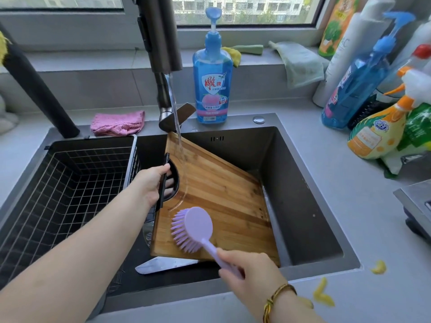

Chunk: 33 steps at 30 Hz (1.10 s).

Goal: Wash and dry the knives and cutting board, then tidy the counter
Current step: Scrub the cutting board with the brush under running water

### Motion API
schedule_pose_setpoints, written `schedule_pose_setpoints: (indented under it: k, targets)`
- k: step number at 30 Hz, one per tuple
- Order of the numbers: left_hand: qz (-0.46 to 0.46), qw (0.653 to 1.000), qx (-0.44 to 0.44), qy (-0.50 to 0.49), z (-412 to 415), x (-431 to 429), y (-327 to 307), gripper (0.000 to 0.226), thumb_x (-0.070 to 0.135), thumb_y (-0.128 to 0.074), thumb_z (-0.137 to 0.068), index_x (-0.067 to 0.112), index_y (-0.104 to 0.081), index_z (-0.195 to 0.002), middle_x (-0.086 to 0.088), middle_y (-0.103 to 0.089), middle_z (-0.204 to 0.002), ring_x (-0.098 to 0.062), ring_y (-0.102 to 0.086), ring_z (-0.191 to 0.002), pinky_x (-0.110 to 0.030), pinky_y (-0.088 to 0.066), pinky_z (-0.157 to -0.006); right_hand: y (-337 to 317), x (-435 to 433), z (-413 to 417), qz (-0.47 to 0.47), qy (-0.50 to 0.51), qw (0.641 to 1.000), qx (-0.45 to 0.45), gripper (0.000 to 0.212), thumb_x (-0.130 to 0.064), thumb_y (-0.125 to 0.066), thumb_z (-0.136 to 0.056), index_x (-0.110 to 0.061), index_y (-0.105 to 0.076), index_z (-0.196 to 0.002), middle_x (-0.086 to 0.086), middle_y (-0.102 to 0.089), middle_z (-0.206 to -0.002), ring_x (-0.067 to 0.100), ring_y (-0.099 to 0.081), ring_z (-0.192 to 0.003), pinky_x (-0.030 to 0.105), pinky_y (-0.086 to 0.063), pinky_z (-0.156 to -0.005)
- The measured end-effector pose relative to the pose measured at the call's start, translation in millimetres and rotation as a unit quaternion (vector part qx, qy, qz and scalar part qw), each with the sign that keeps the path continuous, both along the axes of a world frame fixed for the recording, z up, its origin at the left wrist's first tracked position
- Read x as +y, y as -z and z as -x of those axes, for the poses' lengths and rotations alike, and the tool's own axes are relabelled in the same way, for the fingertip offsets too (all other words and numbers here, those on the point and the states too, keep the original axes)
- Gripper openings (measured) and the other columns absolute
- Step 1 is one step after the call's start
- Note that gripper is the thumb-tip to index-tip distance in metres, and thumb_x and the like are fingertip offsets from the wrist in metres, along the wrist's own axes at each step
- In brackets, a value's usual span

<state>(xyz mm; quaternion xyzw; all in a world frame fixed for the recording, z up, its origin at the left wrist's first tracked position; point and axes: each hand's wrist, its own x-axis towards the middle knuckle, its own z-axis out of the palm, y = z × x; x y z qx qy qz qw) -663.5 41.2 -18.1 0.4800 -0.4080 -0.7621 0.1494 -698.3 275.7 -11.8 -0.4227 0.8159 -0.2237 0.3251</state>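
Bamboo cutting board (219,197) leans tilted in the dark sink (310,183), water from the faucet (163,54) streaming down its upper corner; the left hand (151,183) grips its black handle edge, fingers curled through the cutout; the right hand (251,269) wraps around the lilac dish brush (193,229), bristles against the wood; a knife blade (165,264) lies beneath the board's near edge; blue dish soap bottle (212,75) stands behind the sink.
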Motion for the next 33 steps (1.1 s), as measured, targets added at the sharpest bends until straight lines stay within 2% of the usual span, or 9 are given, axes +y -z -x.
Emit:
schedule_pose_setpoints:
  k: [1, 3, 8, 10, 13, 19, 25, 29, 33]
  targets:
    - [0.003, 1.000, 0.001, -0.001, -1.0, 0.9, -0.2, 0.029, 0.015, -0.035, -0.100, 0.010, -0.054, -0.079, 0.005, -0.066, -0.052, -0.014, -0.056, -0.073, -0.031, -0.047, -0.068, 8.9, 0.4, 7.2, -0.019, 0.029, 0.999, 0.001, 0.036, -0.024, -0.050, -0.090, -0.049, -0.054, -0.115, -0.005, -0.061, -0.094, 0.016, -0.057, -0.097, 0.019, -0.037, -0.078]
    - [0.006, 1.000, 0.002, -0.003, -2.4, 2.9, -0.2, 0.027, 0.014, -0.036, -0.100, 0.009, -0.055, -0.081, -0.001, -0.066, -0.071, -0.015, -0.057, -0.075, -0.036, -0.047, -0.081, 17.7, 1.4, 19.1, -0.038, 0.088, 0.995, 0.012, 0.031, -0.023, -0.051, -0.090, -0.030, -0.061, -0.118, -0.005, -0.063, -0.095, 0.018, -0.058, -0.101, 0.019, -0.039, -0.078]
    - [0.017, 1.000, 0.001, -0.006, 3.1, 6.6, -2.0, 0.028, 0.013, -0.035, -0.100, 0.009, -0.054, -0.080, -0.002, -0.058, -0.082, -0.015, -0.056, -0.075, -0.034, -0.045, -0.072, 7.3, -3.8, 13.1, -0.005, 0.025, 1.000, -0.010, 0.031, -0.027, -0.054, -0.087, -0.035, -0.061, -0.116, -0.025, -0.052, -0.055, 0.000, -0.046, -0.077, 0.011, -0.036, -0.070]
    - [0.022, 1.000, -0.004, -0.006, 0.8, 8.0, -1.2, 0.027, 0.013, -0.035, -0.100, 0.009, -0.055, -0.081, -0.003, -0.059, -0.083, -0.016, -0.057, -0.076, -0.039, -0.045, -0.079, 13.7, -11.2, 28.8, -0.021, 0.073, 0.997, -0.004, 0.030, -0.024, -0.055, -0.087, -0.030, -0.063, -0.116, -0.027, -0.063, -0.076, 0.001, -0.055, -0.083, 0.011, -0.038, -0.073]
    - [0.027, 1.000, -0.006, -0.006, -4.5, 9.4, 2.6, 0.024, 0.012, -0.036, -0.099, 0.007, -0.055, -0.087, -0.005, -0.061, -0.085, -0.017, -0.058, -0.079, -0.039, -0.045, -0.081, 17.7, -26.9, 64.2, -0.091, 0.137, 0.986, 0.015, 0.028, -0.021, -0.052, -0.089, -0.020, -0.065, -0.113, 0.004, -0.068, -0.108, 0.019, -0.061, -0.102, 0.021, -0.041, -0.077]
    - [0.055, 0.998, 0.001, 0.015, -0.8, 14.3, -1.1, 0.023, 0.010, -0.036, -0.099, 0.011, -0.054, -0.086, -0.005, -0.062, -0.084, -0.016, -0.060, -0.077, -0.029, -0.049, -0.056, 2.7, -81.4, 80.1, 0.021, 0.122, 0.992, -0.014, 0.034, -0.022, -0.053, -0.091, -0.022, -0.057, -0.124, -0.001, -0.065, -0.105, 0.013, -0.056, -0.087, 0.024, -0.046, -0.079]
    - [0.077, 0.996, -0.005, 0.034, -4.0, 13.9, 0.5, 0.014, 0.007, -0.041, -0.097, 0.004, -0.052, -0.104, -0.010, -0.063, -0.091, -0.019, -0.062, -0.081, -0.033, -0.049, -0.063, -4.5, -107.5, 109.7, -0.001, 0.156, 0.988, -0.024, 0.036, -0.021, -0.052, -0.092, -0.015, -0.054, -0.128, 0.002, -0.059, -0.126, 0.016, -0.055, -0.108, 0.027, -0.039, -0.099]
    - [0.063, 0.997, -0.001, 0.037, -1.3, 15.4, 2.8, 0.011, 0.004, -0.041, -0.096, 0.004, -0.052, -0.099, -0.009, -0.061, -0.084, -0.022, -0.058, -0.081, -0.038, -0.050, -0.067, -14.3, -116.9, 100.7, 0.009, 0.073, 0.997, -0.018, 0.037, -0.022, -0.050, -0.093, -0.022, -0.052, -0.129, -0.002, -0.058, -0.121, 0.017, -0.055, -0.110, 0.028, -0.043, -0.095]
    - [0.049, 0.998, -0.006, 0.036, -4.6, 15.8, 7.4, 0.014, 0.005, -0.042, -0.096, 0.002, -0.051, -0.106, -0.015, -0.063, -0.097, -0.024, -0.062, -0.090, -0.037, -0.050, -0.067, -3.9, -104.1, 112.2, -0.036, 0.122, 0.992, 0.014, 0.035, -0.025, -0.050, -0.093, -0.020, -0.054, -0.128, 0.002, -0.059, -0.125, 0.020, -0.054, -0.113, 0.029, -0.042, -0.099]
